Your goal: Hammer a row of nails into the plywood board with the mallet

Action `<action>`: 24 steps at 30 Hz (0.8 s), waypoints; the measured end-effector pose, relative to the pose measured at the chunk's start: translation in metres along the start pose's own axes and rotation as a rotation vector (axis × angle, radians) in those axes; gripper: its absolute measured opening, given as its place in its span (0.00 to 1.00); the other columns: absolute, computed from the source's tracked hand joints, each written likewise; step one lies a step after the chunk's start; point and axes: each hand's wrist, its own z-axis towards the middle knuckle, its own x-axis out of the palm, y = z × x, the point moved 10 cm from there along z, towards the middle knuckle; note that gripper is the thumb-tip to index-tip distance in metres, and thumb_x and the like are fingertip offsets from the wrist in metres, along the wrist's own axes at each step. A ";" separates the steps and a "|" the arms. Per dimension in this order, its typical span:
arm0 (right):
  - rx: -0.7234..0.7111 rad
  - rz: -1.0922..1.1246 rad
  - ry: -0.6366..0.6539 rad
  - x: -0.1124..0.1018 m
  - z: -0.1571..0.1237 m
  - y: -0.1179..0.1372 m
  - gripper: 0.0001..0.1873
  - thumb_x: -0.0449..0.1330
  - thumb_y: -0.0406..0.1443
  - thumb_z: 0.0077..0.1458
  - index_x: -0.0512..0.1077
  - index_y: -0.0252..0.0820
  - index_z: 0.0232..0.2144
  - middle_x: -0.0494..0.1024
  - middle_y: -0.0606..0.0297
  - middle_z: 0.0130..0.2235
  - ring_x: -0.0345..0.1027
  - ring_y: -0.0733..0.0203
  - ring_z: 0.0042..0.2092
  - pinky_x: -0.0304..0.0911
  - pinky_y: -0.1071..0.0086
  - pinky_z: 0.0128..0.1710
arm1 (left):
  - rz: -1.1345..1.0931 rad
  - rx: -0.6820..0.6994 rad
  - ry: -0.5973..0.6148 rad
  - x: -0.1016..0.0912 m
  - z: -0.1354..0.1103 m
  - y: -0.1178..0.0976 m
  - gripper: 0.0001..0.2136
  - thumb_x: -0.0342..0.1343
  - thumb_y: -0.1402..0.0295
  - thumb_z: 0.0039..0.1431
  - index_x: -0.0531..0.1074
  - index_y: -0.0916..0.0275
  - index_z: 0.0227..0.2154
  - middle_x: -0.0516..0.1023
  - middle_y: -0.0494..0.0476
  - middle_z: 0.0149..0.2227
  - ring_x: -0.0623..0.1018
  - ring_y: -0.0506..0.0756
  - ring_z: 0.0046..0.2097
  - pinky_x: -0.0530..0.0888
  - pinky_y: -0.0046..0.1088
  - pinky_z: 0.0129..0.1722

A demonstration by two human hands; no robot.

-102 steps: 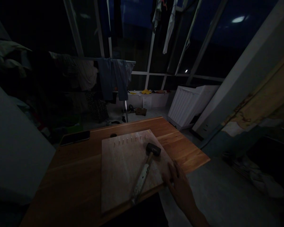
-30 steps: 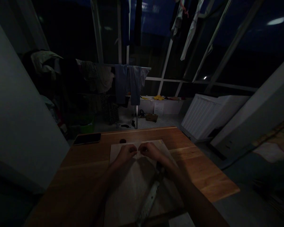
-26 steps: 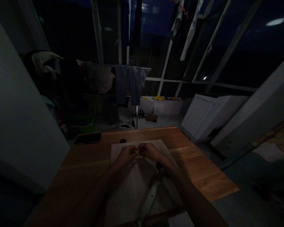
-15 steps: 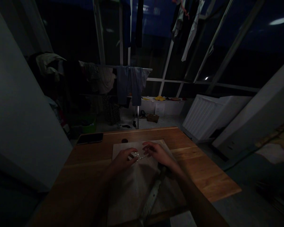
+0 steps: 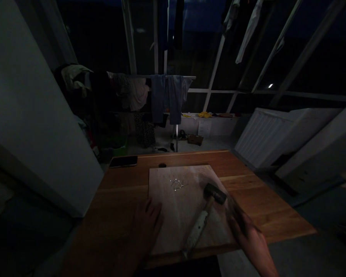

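A pale square wooden board [image 5: 173, 219] lies on the table, with several small shiny nails [image 5: 177, 184] in a loose group on its far half. A hammer [image 5: 200, 225] rests on the board's right side, its dark head pointing away from me and its worn, light handle reaching the near edge. My left hand [image 5: 147, 225] is at the board's left edge, fingers stretched and a little apart, holding nothing. Beside the right edge, my right hand [image 5: 246, 232] has its fingers extended near or against the board; dim light hides the exact contact.
The wooden table [image 5: 256, 196] has a dark phone [image 5: 123, 161] at its far left and a small dark round thing [image 5: 162, 165] behind the board. Beyond stand a drying rack with clothes [image 5: 167, 96] and a white ribbed object [image 5: 261, 132]. A pale wall panel [image 5: 40, 115] rises at left.
Both hands have drawn back from the nails and parted to the board's two sides. The nails now lie on the board in full view, and the hammer head is uncovered. The view has shifted slightly.
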 end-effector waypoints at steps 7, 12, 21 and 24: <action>-0.089 0.106 0.035 0.024 -0.016 0.040 0.31 0.51 0.54 0.61 0.73 0.42 0.56 0.79 0.50 0.58 0.74 0.43 0.59 0.70 0.49 0.61 | 0.137 -0.206 0.043 -0.030 -0.010 0.036 0.18 0.50 0.64 0.70 0.76 0.55 0.57 0.79 0.62 0.57 0.71 0.68 0.62 0.66 0.60 0.61; -0.242 0.122 0.213 0.078 -0.056 0.098 0.29 0.48 0.48 0.69 0.69 0.40 0.64 0.71 0.52 0.66 0.65 0.48 0.67 0.62 0.51 0.68 | 0.211 -0.279 0.034 -0.052 -0.045 0.107 0.18 0.49 0.62 0.67 0.78 0.55 0.54 0.80 0.60 0.57 0.75 0.65 0.60 0.70 0.50 0.60; -0.549 0.042 0.340 0.123 -0.090 0.181 0.26 0.51 0.42 0.71 0.67 0.44 0.67 0.67 0.60 0.69 0.57 0.47 0.71 0.64 0.53 0.67 | 0.157 -0.497 -0.134 -0.094 -0.092 0.194 0.21 0.45 0.55 0.64 0.79 0.59 0.47 0.84 0.59 0.50 0.82 0.62 0.50 0.77 0.37 0.53; -0.574 -0.010 0.280 0.116 -0.085 0.188 0.23 0.51 0.41 0.71 0.71 0.45 0.64 0.73 0.60 0.65 0.62 0.44 0.69 0.66 0.49 0.65 | 0.141 -0.595 -0.096 -0.095 -0.091 0.193 0.25 0.42 0.53 0.65 0.78 0.62 0.49 0.83 0.63 0.53 0.82 0.63 0.53 0.76 0.40 0.56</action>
